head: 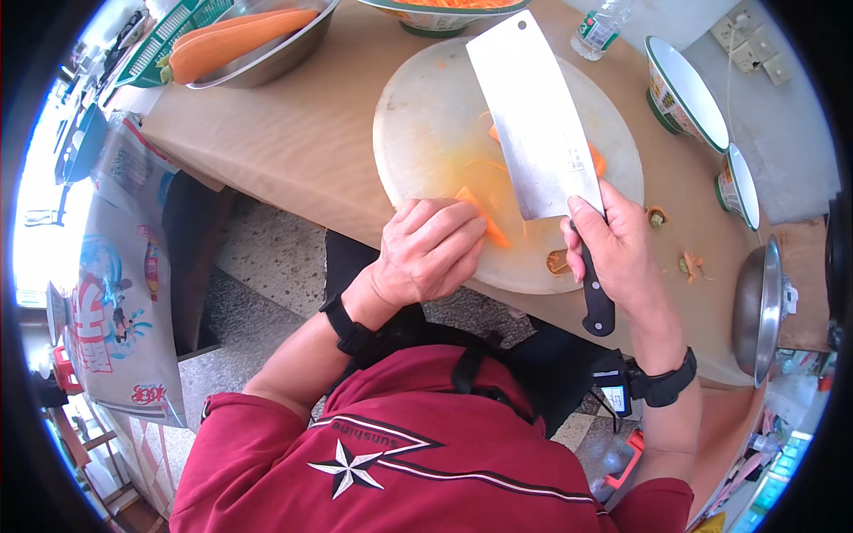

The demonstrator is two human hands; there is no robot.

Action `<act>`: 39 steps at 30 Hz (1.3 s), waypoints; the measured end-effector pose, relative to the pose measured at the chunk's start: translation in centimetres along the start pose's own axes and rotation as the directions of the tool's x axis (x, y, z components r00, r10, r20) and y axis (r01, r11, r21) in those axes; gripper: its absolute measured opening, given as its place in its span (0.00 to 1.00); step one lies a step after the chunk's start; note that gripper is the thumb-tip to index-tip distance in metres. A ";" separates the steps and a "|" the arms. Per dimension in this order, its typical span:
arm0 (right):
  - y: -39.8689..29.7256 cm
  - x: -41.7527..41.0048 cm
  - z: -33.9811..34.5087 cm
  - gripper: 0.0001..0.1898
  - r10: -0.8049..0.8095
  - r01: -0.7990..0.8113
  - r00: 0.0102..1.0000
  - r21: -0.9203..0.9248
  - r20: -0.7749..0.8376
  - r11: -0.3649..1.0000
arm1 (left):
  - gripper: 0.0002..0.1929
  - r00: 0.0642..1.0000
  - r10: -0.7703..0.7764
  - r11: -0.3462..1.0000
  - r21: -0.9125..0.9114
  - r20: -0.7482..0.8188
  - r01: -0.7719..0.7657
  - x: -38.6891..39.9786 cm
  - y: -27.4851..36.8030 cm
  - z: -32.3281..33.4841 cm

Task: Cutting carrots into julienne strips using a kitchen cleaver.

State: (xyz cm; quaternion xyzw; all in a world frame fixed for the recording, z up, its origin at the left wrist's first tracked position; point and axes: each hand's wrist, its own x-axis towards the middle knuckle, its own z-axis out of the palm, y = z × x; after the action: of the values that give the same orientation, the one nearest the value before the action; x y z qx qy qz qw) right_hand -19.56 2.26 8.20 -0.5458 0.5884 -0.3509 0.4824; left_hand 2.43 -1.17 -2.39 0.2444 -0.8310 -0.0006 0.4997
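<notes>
My right hand (610, 250) grips a cleaver (533, 113) by its black riveted handle, the broad steel blade tilted over a round white cutting board (420, 93). At the board's near left edge, my left hand (436, 250) has curled fingers beside a flat piece of carrot (490, 223); whether the fingers grip it is hidden. Another orange carrot piece (596, 160) shows at the right side of the blade, and a bit more peeks out at its left. Thin orange shreds and a wet orange stain lie on the board. A cutout in the board's near edge shows scraps through it.
Whole carrots (240, 43) lie in a metal basin (266, 73) beside a green plastic basket (160, 46). A bowl of shredded carrot (440, 16) stands behind the board. To the right are a plastic bottle (600, 30), bowls (686, 96), carrot tops (656, 216) and a metal basin (756, 313).
</notes>
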 end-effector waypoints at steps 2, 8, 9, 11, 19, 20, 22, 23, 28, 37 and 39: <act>0.3 0.1 0.0 0.10 0.001 0.000 1.000 0.085 -0.010 0.996 | 0.14 1.000 -0.006 1.000 -0.003 0.002 0.006 0.0 0.1 -0.1; 2.1 0.5 0.7 0.09 0.052 -0.033 0.998 0.416 -0.033 0.909 | 0.15 0.999 -0.039 0.999 -0.037 0.034 0.041 -0.1 0.3 -0.4; 2.5 0.5 0.7 0.09 0.048 -0.029 0.998 0.417 -0.035 0.908 | 0.16 0.998 -0.049 0.997 -0.050 0.049 0.051 -0.2 0.4 -0.5; 3.1 0.4 0.8 0.09 0.082 -0.052 0.996 0.517 -0.035 0.854 | 0.16 0.996 -0.054 0.998 -0.027 0.076 0.057 0.2 0.8 -1.1; 3.7 -0.2 0.8 0.08 0.114 -0.036 0.991 0.663 -0.075 0.747 | 0.16 0.969 -0.219 0.973 -0.050 0.116 0.226 3.1 2.7 -1.6; 3.7 -0.2 0.7 0.08 0.123 -0.035 0.989 0.685 -0.080 0.727 | 0.15 0.960 -0.248 0.965 -0.057 0.128 0.257 3.5 2.7 -1.5; 3.5 -0.4 0.9 0.08 0.117 -0.025 0.989 0.695 -0.085 0.719 | 0.15 0.951 -0.276 0.956 -0.059 0.142 0.286 3.9 2.8 -1.4; 3.5 -0.5 0.9 0.08 0.114 -0.017 0.989 0.703 -0.091 0.711 | 0.14 0.943 -0.290 0.950 -0.070 0.164 0.304 4.0 2.8 -1.3; 3.7 -0.6 1.1 0.07 0.103 -0.022 0.993 0.734 -0.066 0.679 | 0.11 0.921 -0.337 0.934 -0.056 0.195 0.354 4.3 2.7 -0.6; 3.5 -0.9 1.1 0.08 0.121 -0.056 0.992 0.750 -0.032 0.659 | 0.05 0.913 -0.378 0.924 0.005 0.157 0.382 4.6 0.8 0.3; 3.7 -0.9 0.8 0.08 0.131 -0.066 0.991 0.763 -0.025 0.643 | 0.05 0.892 -0.420 0.907 0.046 0.165 0.419 4.7 0.2 0.0</act>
State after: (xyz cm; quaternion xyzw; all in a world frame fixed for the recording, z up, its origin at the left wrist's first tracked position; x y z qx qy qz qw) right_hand -19.97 3.86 4.70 -0.2466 0.4345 -0.5592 0.6615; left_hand 0.57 -2.89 1.59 0.4192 -0.7985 -0.1255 0.4135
